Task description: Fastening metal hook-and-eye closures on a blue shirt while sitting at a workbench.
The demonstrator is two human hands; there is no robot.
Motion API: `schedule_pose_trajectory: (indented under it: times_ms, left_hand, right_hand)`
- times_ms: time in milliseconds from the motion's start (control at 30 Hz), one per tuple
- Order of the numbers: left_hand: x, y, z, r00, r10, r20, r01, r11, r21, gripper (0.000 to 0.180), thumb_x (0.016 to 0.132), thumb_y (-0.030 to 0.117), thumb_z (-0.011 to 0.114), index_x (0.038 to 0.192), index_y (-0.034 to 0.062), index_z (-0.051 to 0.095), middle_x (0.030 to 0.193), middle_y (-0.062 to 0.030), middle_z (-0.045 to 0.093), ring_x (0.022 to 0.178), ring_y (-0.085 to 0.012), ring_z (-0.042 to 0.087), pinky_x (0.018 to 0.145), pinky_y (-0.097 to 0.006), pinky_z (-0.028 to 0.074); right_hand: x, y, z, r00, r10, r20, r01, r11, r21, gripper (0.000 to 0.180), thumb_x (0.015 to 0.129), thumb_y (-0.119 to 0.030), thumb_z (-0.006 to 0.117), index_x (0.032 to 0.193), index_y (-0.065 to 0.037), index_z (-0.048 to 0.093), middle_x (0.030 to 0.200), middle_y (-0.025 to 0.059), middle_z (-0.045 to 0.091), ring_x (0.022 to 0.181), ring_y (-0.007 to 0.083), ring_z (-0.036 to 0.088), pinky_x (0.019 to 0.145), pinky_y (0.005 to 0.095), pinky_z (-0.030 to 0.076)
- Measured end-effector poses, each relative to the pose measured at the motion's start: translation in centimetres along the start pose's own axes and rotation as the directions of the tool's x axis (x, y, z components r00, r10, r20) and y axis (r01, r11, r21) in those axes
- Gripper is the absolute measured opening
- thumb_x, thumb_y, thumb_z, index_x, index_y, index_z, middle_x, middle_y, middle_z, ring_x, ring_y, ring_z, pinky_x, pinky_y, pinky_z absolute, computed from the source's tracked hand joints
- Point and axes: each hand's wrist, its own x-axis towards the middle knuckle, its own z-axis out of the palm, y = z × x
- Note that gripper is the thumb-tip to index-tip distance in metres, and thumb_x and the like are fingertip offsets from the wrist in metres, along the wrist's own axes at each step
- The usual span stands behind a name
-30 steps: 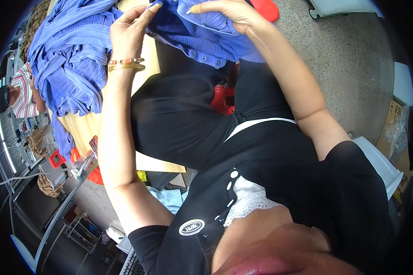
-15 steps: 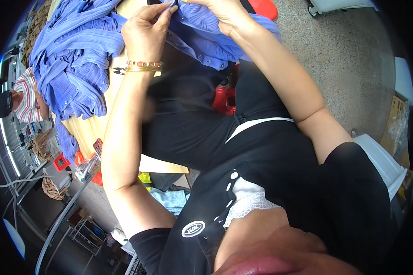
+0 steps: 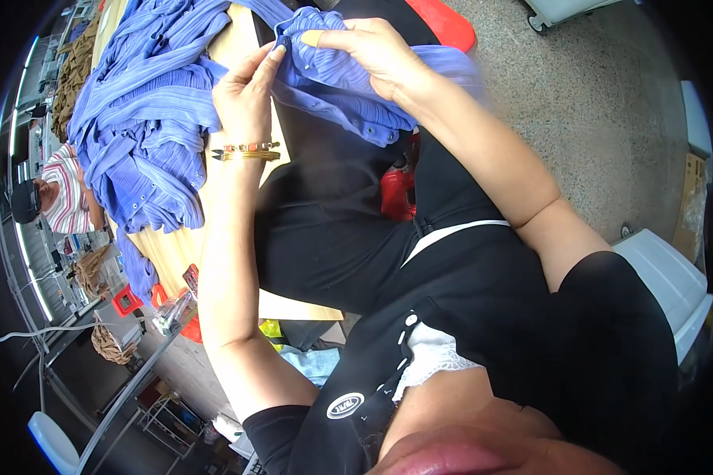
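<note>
A periwinkle-blue pleated garment (image 3: 333, 111) with small round metal fasteners hangs between my hands, over my lap. My left hand (image 3: 245, 93) pinches its edge between thumb and fingers, beside a small dark spot on the cloth. A little to the right, my right hand (image 3: 380, 59) is closed on a gathered part of the same garment; one of its digits has a yellow tip. Folds of cloth hide some of its fingers. More blue pleated garments (image 3: 146, 127) lie heaped on the table at the left. Dark pointed tips (image 3: 218, 155) show beside my left wrist.
The wooden table (image 3: 297, 305) runs along my left side. A red stool (image 3: 398, 194) shows between my legs, with another red surface (image 3: 448, 24) beyond. Pale bins stand at the right, a wheeled one (image 3: 562, 12) farther off. Another person in stripes (image 3: 63, 186) is at the far left.
The whole view has shifted, so the scene sits lower and a bit right. My left hand has come down slightly from the garment's upper edge; both hands keep hold of it.
</note>
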Motion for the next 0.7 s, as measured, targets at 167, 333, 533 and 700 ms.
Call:
schedule_pose_trajectory:
  times_ms: [167, 333, 533, 700]
  left_hand:
    - [0.0, 0.5, 0.1, 1.000, -0.009, -0.020, 0.009, 1.000, -0.022, 0.022, 0.083, 0.005, 0.073, 0.105, -0.0003, 0.071, 0.092, -0.0040, 0.071, 0.081, -0.0062, 0.062, 0.074, -0.018, 0.048]
    - [0.3, 0.1, -0.5, 0.999, 0.013, -0.031, -0.012, 1.000, 0.009, 0.024, 0.085, 0.009, 0.072, 0.107, -0.0011, 0.069, 0.092, -0.0048, 0.070, 0.077, -0.0078, 0.064, 0.069, -0.020, 0.051]
    - [0.0, 0.8, -0.4, 0.976, 0.204, 0.076, -0.215, 0.955, 0.204, 0.031, 0.086, 0.010, 0.071, 0.116, 0.0021, 0.065, 0.106, -0.0055, 0.066, 0.090, -0.0096, 0.061, 0.080, -0.022, 0.049]
    - [-1.5, 2.8, -0.8, 0.908, 0.252, 0.334, -0.271, 0.963, 0.010, 0.032, 0.090, 0.000, 0.062, 0.122, -0.0002, 0.059, 0.122, -0.0110, 0.061, 0.105, -0.0159, 0.063, 0.091, -0.026, 0.050]
  right_hand:
    - [-0.3, -0.8, 0.0, 0.999, 0.055, 0.003, -0.055, 0.998, 0.037, 0.019, 0.081, -0.010, 0.072, 0.094, 0.004, 0.071, 0.092, 0.0115, 0.072, 0.084, 0.0168, 0.070, 0.078, 0.0245, 0.053]
    - [-0.2, -0.8, -0.2, 0.998, 0.061, -0.004, -0.061, 0.997, 0.043, 0.022, 0.082, -0.007, 0.070, 0.099, 0.006, 0.070, 0.094, 0.0127, 0.072, 0.086, 0.0185, 0.070, 0.081, 0.0257, 0.055]
    - [1.1, -0.4, -1.6, 0.975, 0.102, 0.196, -0.116, 0.991, 0.062, 0.024, 0.085, -0.011, 0.068, 0.102, 0.005, 0.069, 0.095, 0.0129, 0.071, 0.085, 0.0172, 0.070, 0.080, 0.0259, 0.055]
    - [-0.2, -4.3, -0.7, 0.915, 0.231, 0.332, -0.302, 0.936, 0.179, 0.018, 0.090, -0.006, 0.062, 0.100, 0.009, 0.064, 0.086, 0.0097, 0.068, 0.072, 0.0141, 0.065, 0.064, 0.0241, 0.052]
